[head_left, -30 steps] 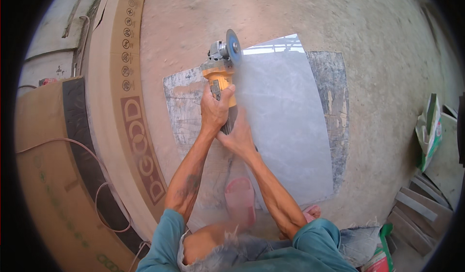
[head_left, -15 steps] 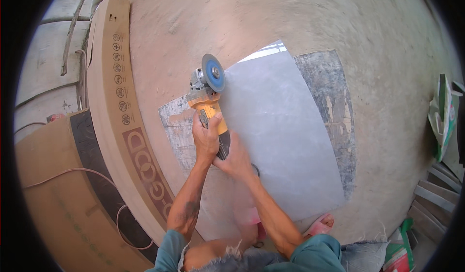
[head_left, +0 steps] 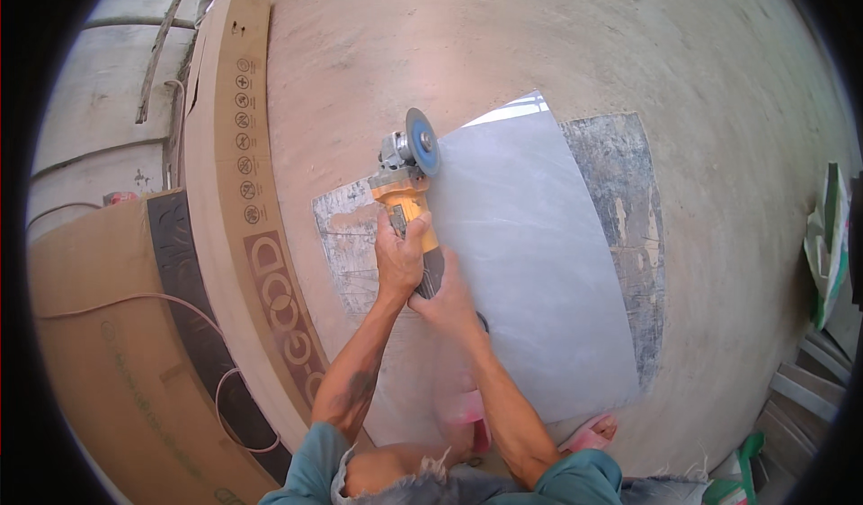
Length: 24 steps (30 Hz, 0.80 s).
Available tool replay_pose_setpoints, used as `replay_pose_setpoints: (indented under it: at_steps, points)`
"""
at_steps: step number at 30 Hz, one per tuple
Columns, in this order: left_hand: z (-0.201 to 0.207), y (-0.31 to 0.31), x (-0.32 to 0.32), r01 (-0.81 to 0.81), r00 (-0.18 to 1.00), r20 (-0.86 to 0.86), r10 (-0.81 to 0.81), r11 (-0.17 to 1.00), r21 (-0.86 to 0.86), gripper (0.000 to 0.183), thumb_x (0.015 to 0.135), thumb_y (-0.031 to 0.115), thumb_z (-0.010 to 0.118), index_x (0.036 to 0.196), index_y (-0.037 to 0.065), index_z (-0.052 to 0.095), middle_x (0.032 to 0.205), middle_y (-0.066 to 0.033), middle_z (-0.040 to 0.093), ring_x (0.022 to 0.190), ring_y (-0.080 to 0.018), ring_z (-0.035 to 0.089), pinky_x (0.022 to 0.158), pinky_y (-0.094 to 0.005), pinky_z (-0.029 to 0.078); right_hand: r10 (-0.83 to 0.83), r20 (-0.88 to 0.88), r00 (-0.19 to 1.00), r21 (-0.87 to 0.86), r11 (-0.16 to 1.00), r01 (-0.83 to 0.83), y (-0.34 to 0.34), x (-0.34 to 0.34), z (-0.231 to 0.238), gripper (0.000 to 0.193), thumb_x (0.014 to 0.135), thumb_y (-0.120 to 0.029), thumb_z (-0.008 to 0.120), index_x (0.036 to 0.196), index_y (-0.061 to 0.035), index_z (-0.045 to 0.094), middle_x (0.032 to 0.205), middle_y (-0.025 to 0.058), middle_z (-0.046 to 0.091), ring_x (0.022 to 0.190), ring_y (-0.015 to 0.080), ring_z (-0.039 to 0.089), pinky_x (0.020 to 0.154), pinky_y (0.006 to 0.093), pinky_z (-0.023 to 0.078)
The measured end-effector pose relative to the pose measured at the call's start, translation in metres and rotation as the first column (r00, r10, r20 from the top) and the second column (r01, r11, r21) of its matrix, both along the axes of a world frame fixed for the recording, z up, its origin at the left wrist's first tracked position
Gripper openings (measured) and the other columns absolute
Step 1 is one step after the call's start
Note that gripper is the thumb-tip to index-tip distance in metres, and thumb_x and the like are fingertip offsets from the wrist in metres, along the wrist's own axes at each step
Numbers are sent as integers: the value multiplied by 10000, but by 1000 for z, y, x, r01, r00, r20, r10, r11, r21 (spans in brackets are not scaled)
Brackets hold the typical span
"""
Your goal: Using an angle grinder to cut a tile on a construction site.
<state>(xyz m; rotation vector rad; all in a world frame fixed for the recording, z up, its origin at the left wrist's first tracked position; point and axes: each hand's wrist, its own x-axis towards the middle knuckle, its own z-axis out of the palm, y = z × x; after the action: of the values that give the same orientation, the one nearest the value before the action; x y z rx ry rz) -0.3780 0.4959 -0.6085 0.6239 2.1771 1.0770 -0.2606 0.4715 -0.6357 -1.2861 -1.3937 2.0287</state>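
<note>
Holds the angle grinder [head_left: 406, 206] two-handed along the left edge of the grey slab [head_left: 539, 262], with the left hand [head_left: 401, 253] curled closed round the yellow body and the right hand [head_left: 452, 301] wrapped about the dark rear grip. Could chip the edge or jam the disc [head_left: 422, 143] by twisting the tool sideways; could then kick back toward the fingers, with no guard visible over the rim. Could also drift out of line on a slab resting, apparently unclamped, over the worn board [head_left: 616, 177]. Could let fragments strike toes in the open pink sandal [head_left: 586, 437]. Cannot tell contact from a narrow gap between disc and slab, nor spinning from standing still. Cannot see most right-hand fingertips. Hard to identify: a dark ring [head_left: 484, 322] beside the right wrist.
</note>
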Motion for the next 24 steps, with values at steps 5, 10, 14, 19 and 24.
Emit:
replay_pose_setpoints:
  at_steps: [5, 10, 14, 19, 24]
  points:
    - [3, 0, 2, -28, 1000, -2, 28, 999, 24, 564, 908, 379, 687, 1211, -70, 533, 980, -198, 708, 874, -268, 688, 786, -388, 540, -25, 3, 1000, 22, 999, 25, 7, 1, 12, 855, 719, -176, 828, 1419, -18, 362, 1157, 177, 602, 1080, 304, 632, 924, 414, 498]
    - [14, 2, 3, -13, 1000, -19, 12, 999, -49, 649, 897, 454, 700, 1216, -84, 528, 975, -212, 709, 883, -285, 694, 790, -400, 541, -18, -23, 1000, -14, 1000, 18, 7, 1, 15, 824, 719, -165, 824, 1394, -17, 375, 1136, 155, 594, 1041, 268, 624, 912, 403, 494]
    - [21, 6, 6, -25, 999, 24, 27, 996, -81, 666, 890, 469, 700, 1211, -88, 526, 969, -230, 707, 877, -303, 696, 788, -415, 539, -19, -14, 1000, 25, 1000, 19, 8, 4, 13, 819, 722, -162, 821, 1392, -14, 374, 1127, 150, 593, 1028, 260, 623, 907, 398, 494]
    - [11, 1, 3, -24, 1000, -14, 23, 996, -81, 647, 886, 459, 692, 1181, -93, 526, 913, -234, 700, 854, -316, 697, 771, -425, 536, -15, -13, 1000, 4, 1000, 15, 8, 5, 12, 840, 718, -162, 821, 1409, -9, 368, 1131, 161, 605, 1038, 272, 634, 907, 405, 500]
    - [8, -1, 2, -33, 999, -14, 33, 999, -23, 586, 884, 408, 679, 1164, -85, 532, 881, -214, 689, 817, -296, 683, 755, -404, 538, -7, 32, 999, 58, 998, 5, 2, 5, 3, 849, 722, -165, 816, 1426, -14, 367, 1162, 199, 617, 1057, 322, 647, 911, 418, 505]
